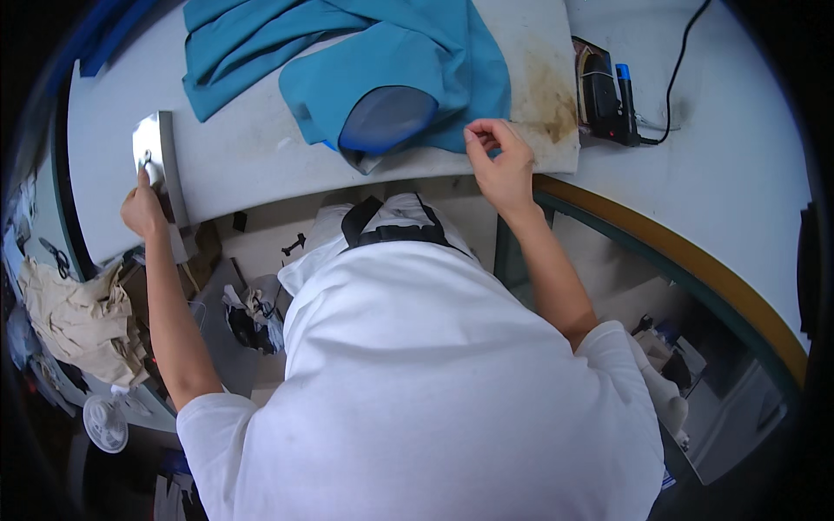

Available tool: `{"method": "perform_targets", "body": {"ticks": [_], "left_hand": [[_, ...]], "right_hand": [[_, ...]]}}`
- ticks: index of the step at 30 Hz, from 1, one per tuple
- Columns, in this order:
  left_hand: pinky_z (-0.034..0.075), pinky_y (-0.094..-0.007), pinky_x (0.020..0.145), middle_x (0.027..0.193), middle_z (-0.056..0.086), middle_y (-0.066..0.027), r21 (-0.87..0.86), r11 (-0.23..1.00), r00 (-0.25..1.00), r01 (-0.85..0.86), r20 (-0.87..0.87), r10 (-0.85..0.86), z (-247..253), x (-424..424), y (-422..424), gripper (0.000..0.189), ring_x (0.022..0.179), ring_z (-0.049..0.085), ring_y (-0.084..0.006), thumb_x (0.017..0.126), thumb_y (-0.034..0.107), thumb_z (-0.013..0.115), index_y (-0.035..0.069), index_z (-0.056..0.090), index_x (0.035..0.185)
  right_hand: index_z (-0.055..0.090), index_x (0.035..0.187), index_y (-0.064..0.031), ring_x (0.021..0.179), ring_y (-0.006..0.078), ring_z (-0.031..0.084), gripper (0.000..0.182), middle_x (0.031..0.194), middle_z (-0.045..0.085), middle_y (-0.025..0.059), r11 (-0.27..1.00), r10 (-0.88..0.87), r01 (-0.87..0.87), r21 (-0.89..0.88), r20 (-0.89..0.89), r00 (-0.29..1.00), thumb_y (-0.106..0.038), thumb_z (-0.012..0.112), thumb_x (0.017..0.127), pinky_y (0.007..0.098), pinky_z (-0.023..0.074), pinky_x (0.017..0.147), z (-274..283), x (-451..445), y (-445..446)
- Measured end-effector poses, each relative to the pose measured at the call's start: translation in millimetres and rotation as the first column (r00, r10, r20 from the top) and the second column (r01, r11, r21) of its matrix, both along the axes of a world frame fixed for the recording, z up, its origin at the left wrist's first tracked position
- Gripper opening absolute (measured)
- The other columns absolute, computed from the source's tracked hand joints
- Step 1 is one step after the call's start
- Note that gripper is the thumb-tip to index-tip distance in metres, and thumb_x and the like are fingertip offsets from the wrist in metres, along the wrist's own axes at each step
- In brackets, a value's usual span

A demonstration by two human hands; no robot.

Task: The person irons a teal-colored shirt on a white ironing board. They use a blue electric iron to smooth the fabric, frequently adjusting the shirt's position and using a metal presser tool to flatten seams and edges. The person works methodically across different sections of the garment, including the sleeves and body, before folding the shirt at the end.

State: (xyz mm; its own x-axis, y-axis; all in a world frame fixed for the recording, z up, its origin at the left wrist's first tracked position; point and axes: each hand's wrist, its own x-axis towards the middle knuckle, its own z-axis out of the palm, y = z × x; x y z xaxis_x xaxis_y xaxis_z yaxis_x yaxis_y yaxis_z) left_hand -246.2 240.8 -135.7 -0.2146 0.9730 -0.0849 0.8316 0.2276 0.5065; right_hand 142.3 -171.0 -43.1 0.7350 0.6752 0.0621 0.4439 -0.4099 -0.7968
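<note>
My left hand (144, 205) is at the front left of the padded white table (228, 176), one finger extended onto a small fitting on a shiny metal plate (171, 156); the other fingers are curled, and whether they grip anything is hidden. A teal garment (365, 55) lies rumpled on the table, its round opening showing a grey and blue inside (391, 117). Just right of that opening, over the garment's front edge, my right hand (500, 163) has its fingers curled and thumb and index tips together. I see nothing between them.
A black device with a cord (599, 98) and a blue-capped black marker-like thing (625, 98) sit at the right. Brown stains mark the table cover near them. Black-handled scissors (57, 257), beige cloth (85, 319) and a white fan (105, 423) are at the left.
</note>
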Motion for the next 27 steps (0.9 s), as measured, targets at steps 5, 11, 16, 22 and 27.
{"method": "perform_targets", "body": {"ticks": [5,11,16,22,27], "left_hand": [[0.052,-0.0446,0.089,0.118,0.068,-0.0232,0.407,0.713,0.732,0.571,-0.646,-0.218,39,48,-29,0.049,0.104,0.066,-0.0381,0.086,0.032,0.074,-0.002,0.067,0.119],[0.047,-0.0439,0.106,0.145,0.051,-0.0187,0.282,0.347,0.403,0.895,-0.173,-0.899,63,184,-146,0.051,0.132,0.051,-0.0396,0.082,-0.001,0.072,0.005,0.063,0.131],[0.048,-0.043,0.102,0.134,0.059,-0.0188,0.396,0.409,0.438,0.822,0.02,-0.899,36,197,-147,0.039,0.122,0.057,-0.0394,0.079,-0.003,0.068,0.004,0.069,0.118],[0.052,-0.0446,0.088,0.114,0.066,-0.0185,0.46,0.204,0.316,0.864,-0.18,-0.931,111,141,-199,0.021,0.105,0.064,-0.0391,0.077,-0.012,0.066,-0.006,0.066,0.098],[0.052,-0.0461,0.09,0.114,0.066,-0.02,0.27,0.3,0.344,0.915,-0.133,-0.929,97,123,-240,0.017,0.104,0.064,-0.0402,0.082,-0.003,0.068,-0.004,0.068,0.098]], "right_hand": [[0.069,0.097,-0.0038,0.073,0.021,0.064,0.019,0.087,0.066,0.0079,0.999,0.018,-0.005,-0.044,0.306,0.952,-0.011,0.077,0.082,0.0346,0.0532,0.067,-2,-12,32],[0.068,0.09,-0.0059,0.074,0.0248,0.066,0.012,0.085,0.067,0.0083,0.997,0.008,0.017,-0.069,0.349,0.937,-0.01,0.075,0.081,0.0383,0.0527,0.066,-23,-8,45],[0.068,0.085,-0.0058,0.068,0.0245,0.066,0.007,0.078,0.066,0.0076,1.0,0.016,-0.009,-0.027,0.286,0.958,-0.008,0.073,0.081,0.0379,0.0518,0.062,-15,-6,43],[0.066,0.082,-0.0052,0.064,0.022,0.066,0.007,0.076,0.065,0.0062,0.996,0.079,-0.086,0.013,0.279,0.957,-0.005,0.073,0.08,0.0347,0.0504,0.058,10,-7,11],[0.065,0.082,-0.0051,0.066,0.0221,0.066,0.007,0.077,0.066,0.0054,0.98,0.185,-0.164,-0.112,0.214,0.959,-0.005,0.072,0.081,0.0347,0.0503,0.058,9,-6,-13]]}}
